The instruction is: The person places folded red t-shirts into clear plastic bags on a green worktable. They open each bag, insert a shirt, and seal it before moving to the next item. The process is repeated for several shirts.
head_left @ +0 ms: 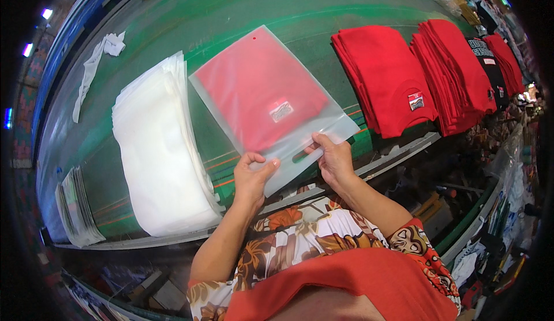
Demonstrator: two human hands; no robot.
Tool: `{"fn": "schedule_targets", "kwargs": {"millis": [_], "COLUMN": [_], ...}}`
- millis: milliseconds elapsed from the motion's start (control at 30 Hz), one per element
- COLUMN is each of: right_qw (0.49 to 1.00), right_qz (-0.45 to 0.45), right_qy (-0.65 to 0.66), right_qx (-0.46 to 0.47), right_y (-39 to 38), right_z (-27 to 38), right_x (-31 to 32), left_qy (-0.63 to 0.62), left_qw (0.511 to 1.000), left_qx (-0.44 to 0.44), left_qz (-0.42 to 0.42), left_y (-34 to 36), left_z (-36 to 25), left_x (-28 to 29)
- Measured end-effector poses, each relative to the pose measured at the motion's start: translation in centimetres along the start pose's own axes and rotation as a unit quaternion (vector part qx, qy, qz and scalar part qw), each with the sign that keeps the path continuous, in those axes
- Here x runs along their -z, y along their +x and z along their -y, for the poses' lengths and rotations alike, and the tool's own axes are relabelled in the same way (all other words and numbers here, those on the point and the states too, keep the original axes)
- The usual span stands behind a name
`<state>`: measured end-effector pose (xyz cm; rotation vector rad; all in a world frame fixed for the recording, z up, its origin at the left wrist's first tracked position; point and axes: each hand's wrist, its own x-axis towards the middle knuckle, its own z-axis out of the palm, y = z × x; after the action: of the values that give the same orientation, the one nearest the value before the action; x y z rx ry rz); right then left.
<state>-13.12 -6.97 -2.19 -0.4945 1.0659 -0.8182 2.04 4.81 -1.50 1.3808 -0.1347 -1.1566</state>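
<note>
A frosted plastic bag (231, 67) lies flat on the green table with a folded red shirt (271, 84) inside it. The shirt's neck label shows through the plastic. My left hand (252, 177) pinches the bag's near edge, thumb on top. On the other side of the cut-out handle slot, my right hand (333, 158) grips the same edge between thumb and fingers. To the left is a thick stack of white frosted bags (158, 154). A pile of folded red shirts (384, 79) sits to the right of the filled bag.
Further right are another red shirt pile (453, 79), a black printed shirt (487, 67) and more red shirts (506, 61). A small stack of clear bags (81, 208) stands at the left near corner. Crumpled white strips (92, 70) lie at the far left of the green table (323, 4).
</note>
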Motion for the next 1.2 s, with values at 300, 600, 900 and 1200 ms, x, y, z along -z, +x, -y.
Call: {"fn": "schedule_targets", "kwargs": {"millis": [300, 600, 900, 1200], "right_qw": [0.999, 0.999, 0.999, 1.000], "right_qz": [0.018, 0.040, 0.018, 0.008], "right_qy": [0.031, -0.014, -0.029, -0.005], "right_qx": [-0.022, -0.003, -0.007, 0.004], "right_y": [0.4, 1.3, 1.2, 0.7], "right_z": [1.2, 1.9, 1.4, 1.7], "right_x": [0.4, 1.0, 1.1, 0.8], "left_qy": [-0.018, -0.020, -0.017, -0.006], "left_qw": [1.000, 1.000, 1.000, 1.000], "left_qx": [0.014, 0.014, 0.002, 0.008], "left_qz": [0.000, -0.005, -0.004, 0.003], "left_y": [0.0, 0.0, 0.1, 0.1], "left_z": [-0.1, 0.0, 0.4, 0.3], "left_x": [-0.1, -0.1, 0.2, 0.3]}}
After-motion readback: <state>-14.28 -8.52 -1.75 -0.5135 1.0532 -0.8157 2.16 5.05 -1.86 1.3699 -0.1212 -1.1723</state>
